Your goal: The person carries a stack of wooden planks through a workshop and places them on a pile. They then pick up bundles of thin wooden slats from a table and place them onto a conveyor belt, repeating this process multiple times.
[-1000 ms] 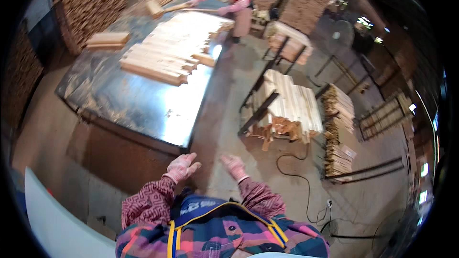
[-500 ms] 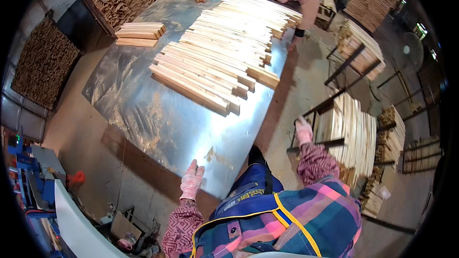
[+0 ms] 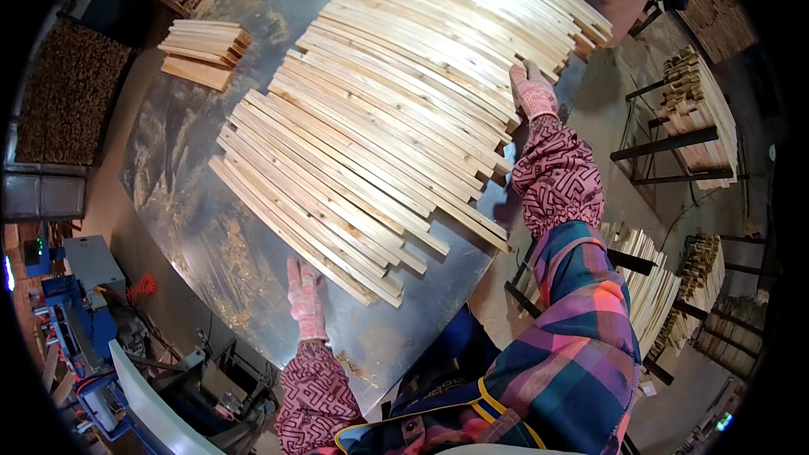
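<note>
We look down at a metal-topped table (image 3: 211, 227) covered with a wide spread of long pale wooden slats (image 3: 396, 118). At about 6 o'clock sits the person's own torso in a bright plaid shirt and a blue apron (image 3: 472, 388).

At 7 o'clock the left hand (image 3: 305, 297), in a pink knit glove, lies flat on the table with its fingers stretched out and together, gripping nothing. Its fingertips sit just beside the nearest end of the slat spread, and we cannot tell whether they touch the wood.

At 1 o'clock the right hand (image 3: 534, 89), gloved the same way, rests with fingers extended on the ends of the slats at the right edge of the spread. It lies on the wood rather than closing around a piece.

The slats run diagonally from 7 o'clock toward 1 o'clock, overlapping in layers.

Farther off, at 10 o'clock, a small stack of short boards (image 3: 202, 49) sits on the table, well apart from the spread. At 3 o'clock, metal racks (image 3: 674, 143) hold more slats. At 8 o'clock stands blue machinery (image 3: 76, 303).
</note>
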A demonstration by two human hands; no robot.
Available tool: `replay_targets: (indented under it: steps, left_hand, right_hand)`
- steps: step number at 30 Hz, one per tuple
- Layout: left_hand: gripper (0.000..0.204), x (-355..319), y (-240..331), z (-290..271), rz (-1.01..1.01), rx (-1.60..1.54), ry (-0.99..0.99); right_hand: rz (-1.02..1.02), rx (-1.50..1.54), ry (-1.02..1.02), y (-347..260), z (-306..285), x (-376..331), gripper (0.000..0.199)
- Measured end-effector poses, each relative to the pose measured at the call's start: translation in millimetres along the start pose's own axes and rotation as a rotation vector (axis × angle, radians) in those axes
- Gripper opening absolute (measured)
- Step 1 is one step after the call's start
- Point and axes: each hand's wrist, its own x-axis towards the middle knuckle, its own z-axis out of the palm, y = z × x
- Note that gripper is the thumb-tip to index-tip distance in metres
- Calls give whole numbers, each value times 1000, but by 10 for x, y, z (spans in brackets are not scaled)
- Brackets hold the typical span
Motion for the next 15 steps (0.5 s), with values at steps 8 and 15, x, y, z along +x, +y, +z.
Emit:
replay_targets:
  steps: [8, 15]
  left_hand:
    - [66, 484, 128, 282, 97, 305, 137]
    - [74, 1023, -198, -653, -78, 318, 206]
  right_hand:
    - [-8, -22, 10, 97, -105, -196, 79]
    - [160, 293, -508, 752, -491, -809, 48]
